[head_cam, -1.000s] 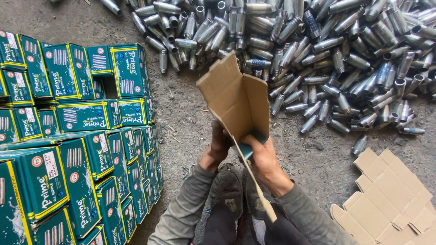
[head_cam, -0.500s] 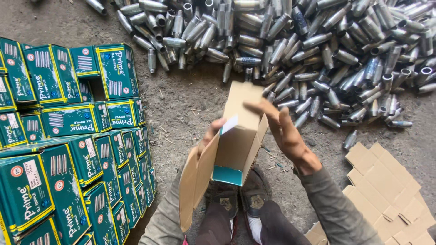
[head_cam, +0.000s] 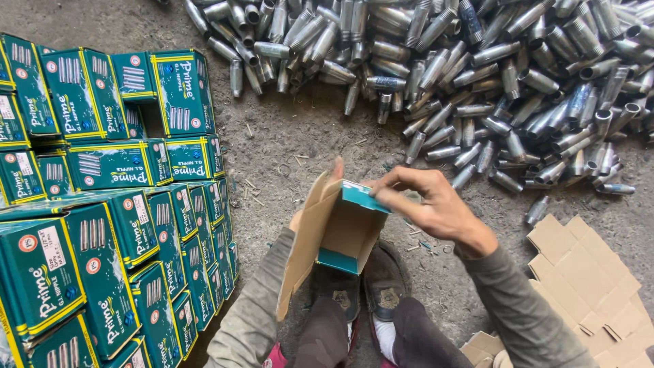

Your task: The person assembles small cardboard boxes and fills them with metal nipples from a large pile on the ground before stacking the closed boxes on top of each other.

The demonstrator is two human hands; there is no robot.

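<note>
- the half-formed carton (head_cam: 334,235) is up in the air over the person's shoes (head_cam: 361,289), brown inside showing, teal outside, one long flap hanging down on the left.
- right hand (head_cam: 436,208) is pinching the carton's top edge, fingers closed on the teal rim.
- left hand (head_cam: 320,197) sits behind the carton; only a fingertip and a bit of palm show past the card, so it looks to be bracing the back wall, but how it grips i cannot tell.
- risk as i see it: the carton is only lightly held at one rim, so a hard push could crease the wall or let it fold flat; that loose flap could catch on the knees.
- to the left, stacked green boxes (head_cam: 109,232) stand close by; a swinging elbow might nudge the pile.
- ahead on the floor (head_cam: 286,136), a heap of metal pipe nipples (head_cam: 477,75); strays lie near the feet.
- right side, flat cardboard blanks (head_cam: 586,272) lie stacked.
</note>
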